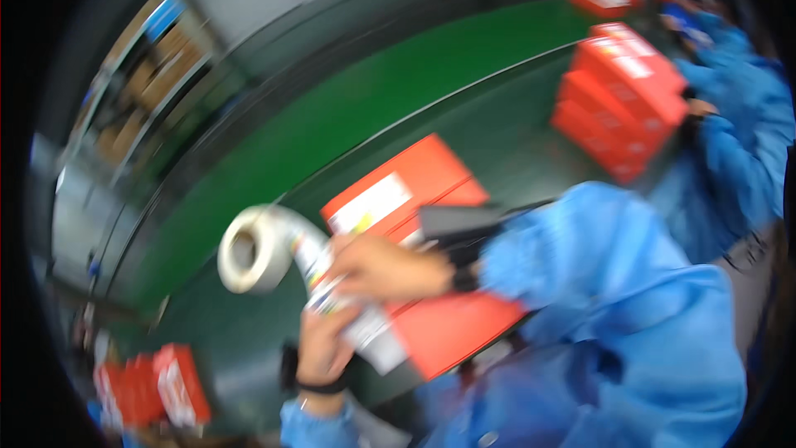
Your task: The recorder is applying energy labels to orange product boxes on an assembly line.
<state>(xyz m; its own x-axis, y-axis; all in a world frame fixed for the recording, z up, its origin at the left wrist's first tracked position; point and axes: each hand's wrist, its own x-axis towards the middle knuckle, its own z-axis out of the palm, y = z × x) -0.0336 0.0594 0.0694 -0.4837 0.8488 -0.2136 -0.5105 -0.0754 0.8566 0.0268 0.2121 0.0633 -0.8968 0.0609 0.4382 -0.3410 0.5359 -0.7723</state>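
Observation:
A thick white roll of labels (272, 259) is near the middle, its loose label strip (308, 255) running down to my hands. My right hand (388, 270) pinches the strip from above. Just below it, my left hand (322, 348) is closed on the strip's lower part, with the pale end hanging past the fingers. Motion blurs the fingertips and the print. Beyond my right hand lies a red box (423, 166) with a white label. Another red box surface (456, 328) shows under my right forearm. A dark grey flat object (456, 220) lies beside my right wrist.
The dark green work surface (497, 149) borders a brighter green strip (373, 75). Stacked red boxes (613, 116) stand at the right, beside a co-worker in a blue sleeve (742, 145). More red boxes (137, 390) sit lower left. Shelving with cartons (166, 66) is at the far left.

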